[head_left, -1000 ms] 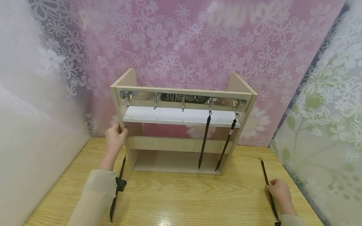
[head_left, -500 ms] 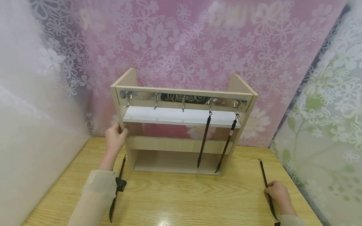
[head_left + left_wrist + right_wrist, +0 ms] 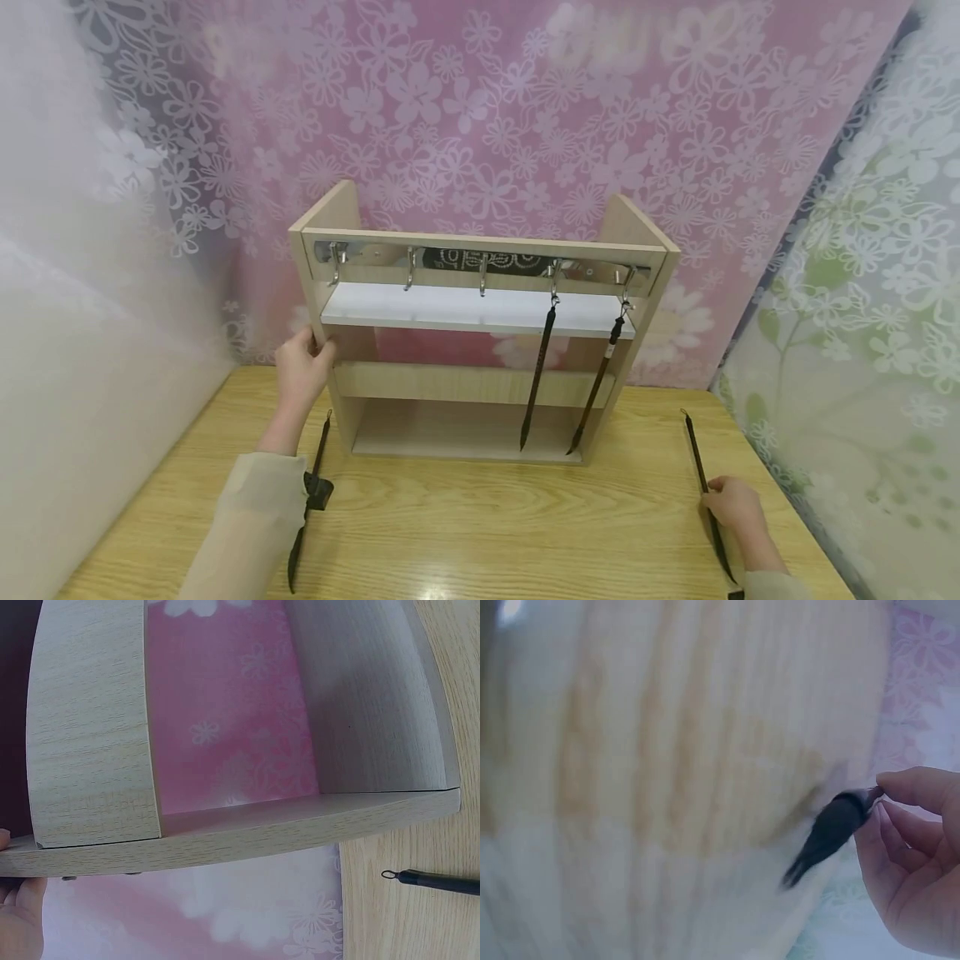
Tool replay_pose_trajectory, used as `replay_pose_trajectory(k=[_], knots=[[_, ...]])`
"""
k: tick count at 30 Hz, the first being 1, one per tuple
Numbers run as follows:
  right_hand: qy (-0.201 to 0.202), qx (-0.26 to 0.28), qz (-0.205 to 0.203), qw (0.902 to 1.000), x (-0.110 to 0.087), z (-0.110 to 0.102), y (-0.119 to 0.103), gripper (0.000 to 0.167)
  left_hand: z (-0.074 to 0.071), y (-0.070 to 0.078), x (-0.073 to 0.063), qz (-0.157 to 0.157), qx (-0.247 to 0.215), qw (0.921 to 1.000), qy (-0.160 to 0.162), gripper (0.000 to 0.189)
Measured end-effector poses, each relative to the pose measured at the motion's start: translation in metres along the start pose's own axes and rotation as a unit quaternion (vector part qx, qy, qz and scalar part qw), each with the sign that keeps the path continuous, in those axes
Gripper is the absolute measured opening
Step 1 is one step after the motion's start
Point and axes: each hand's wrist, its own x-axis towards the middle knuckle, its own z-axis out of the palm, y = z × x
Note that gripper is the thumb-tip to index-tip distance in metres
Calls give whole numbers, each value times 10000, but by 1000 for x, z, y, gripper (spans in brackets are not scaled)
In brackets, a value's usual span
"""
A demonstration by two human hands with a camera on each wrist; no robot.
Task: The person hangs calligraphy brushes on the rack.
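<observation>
My left hand (image 3: 300,371) grips the left side panel of a small pale wooden rack (image 3: 480,385); the left wrist view shows the thumb and a fingertip on either side of the panel (image 3: 247,836). At the right of the table, my right hand (image 3: 738,510) pinches a dark calligraphy brush (image 3: 697,458) between thumb and fingers, partway along its handle. Its dark bristle head (image 3: 829,836) points toward me, with the hanging loop at the far end. Two similar brushes hang by loops from the rack's right hooks: one brush (image 3: 538,379), and an outermost brush (image 3: 597,387).
Another brush (image 3: 321,450) lies on the table left of the rack, partly hidden by the left wrist's strap. Three metal hooks (image 3: 410,268) on the rack's left and middle hold nothing. Floral cloth (image 3: 480,108) hangs behind and beside the wooden table (image 3: 465,525).
The brush in my right hand has shifted slightly, its loop end moving a little left and up. The hanging brushes sway slightly. My left hand keeps its grip on the rack.
</observation>
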Motion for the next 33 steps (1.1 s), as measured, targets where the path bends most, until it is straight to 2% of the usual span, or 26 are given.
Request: replay_pose_trajectory(k=[6,12,13,15,17,19,20,21,22,23,24,25,26,27,28,29,31,32,33], knots=[[353,211,-120,9991,-3,-5,-12,32,-1,4,0,-28,348,9994,-2,15],[534,417,-73,9977,-9,-11,-26,34,-1,2,0,38,231,9997,7,18],[575,442,-99,9973,-10,-11,-28,34,0,-5,1,57,140,9999,4,19],[691,470,-187,9963,-12,-11,-31,34,7,-33,7,149,-163,9998,28,21],[806,488,-269,9952,-14,-10,-34,33,17,-72,15,113,-343,9993,5,21],[918,529,-301,9939,-16,-10,-38,32,31,-117,25,173,-351,9991,140,19],[966,556,-316,9933,-17,-10,-41,32,32,-121,27,112,-372,9992,107,17],[992,591,-331,9928,-18,-10,-43,31,39,-140,31,193,-141,9995,214,16],[1020,625,-350,9922,-19,-10,-45,31,36,-128,28,200,-34,9995,247,15],[1061,643,-369,9916,-20,-10,-47,31,30,-107,23,209,-6,9995,238,16],[1090,678,-392,9910,-21,-10,-49,31,27,-94,20,351,-8,9989,319,18],[1107,715,-414,9904,-22,-10,-51,31,22,-76,16,324,-17,9991,258,19],[1163,746,-427,9895,-23,-9,-53,30,19,-68,15,340,-259,9989,189,19],[1179,792,-434,9889,-23,-9,-54,30,18,-68,14,383,-301,9986,205,22],[1232,836,-434,9879,-24,-8,-56,30,12,-46,10,246,-444,9987,61,25],[1275,869,-440,9870,-25,-7,-58,30,12,-49,9,265,-669,9974,9,24],[1325,989,-421,9853,-28,-4,-63,30,18,-74,15,204,-847,9962,-14,23],[1337,1065,-395,9845,-30,-3,-65,30,19,-79,16,187,-853,9962,-18,22],[1348,1127,-380,9837,-31,-2,-68,30,18,-75,16,134,-695,9975,-48,24]])
